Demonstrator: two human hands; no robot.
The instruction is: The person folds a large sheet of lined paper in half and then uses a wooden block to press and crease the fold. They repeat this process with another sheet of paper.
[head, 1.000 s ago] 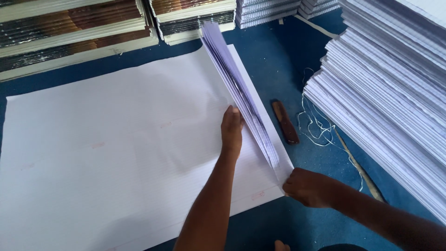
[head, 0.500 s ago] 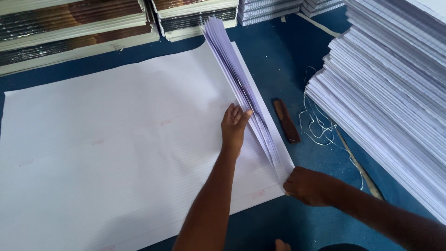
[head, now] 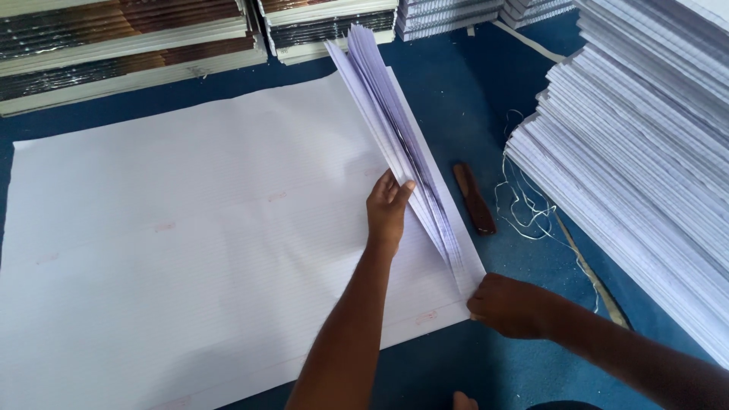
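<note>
Paper work like this goes best if you keep your right hand [head: 510, 304] pinching the near corner of the lifted sheets [head: 402, 144] on the big white stack [head: 190, 228], while your left hand [head: 387, 206], fingers open, presses flat against them.

Blue floor [head: 471, 99]: big ruled sheets [head: 190, 228], paper stacks [head: 645, 137], string [head: 524, 205].

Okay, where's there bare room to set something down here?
Blue floor is bare between the lifted sheets and the tall paper stack. Nearer, the brown tool and loose string crowd it beside the right hand.
</note>
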